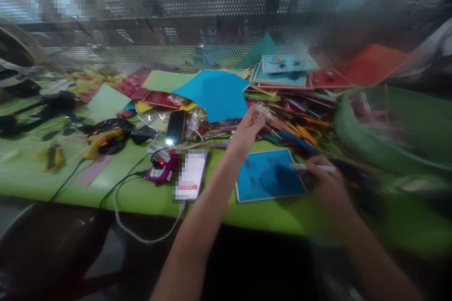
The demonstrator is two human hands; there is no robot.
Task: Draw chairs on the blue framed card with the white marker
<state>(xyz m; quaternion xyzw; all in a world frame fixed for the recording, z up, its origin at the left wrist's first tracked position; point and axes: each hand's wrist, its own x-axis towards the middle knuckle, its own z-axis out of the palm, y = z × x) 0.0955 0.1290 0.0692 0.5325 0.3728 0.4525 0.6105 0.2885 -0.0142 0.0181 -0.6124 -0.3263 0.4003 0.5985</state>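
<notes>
In the head view my left hand (249,129) reaches out over the clutter. Its fingers are stretched and apart, beside a crinkled clear plastic wrapper (261,110) and the lower corner of a bright blue paper sheet (217,94). My right hand (326,178) is closed around a slim white pen (298,167), whose tip points left over a blue card (259,186). That card has a pale border and several small dark drawn marks; it lies flat near the table's front edge. Motion blurs both hands, so whether the left fingertips touch the wrapper is unclear.
Left of my arm lie a phone (190,176) with a cable, a purple device (162,167) and a lit dark phone (175,126). Yellow glue guns (102,143) rest further left. A green basket (370,127) stands right. Stacked cards (286,70) sit behind pens and scissors.
</notes>
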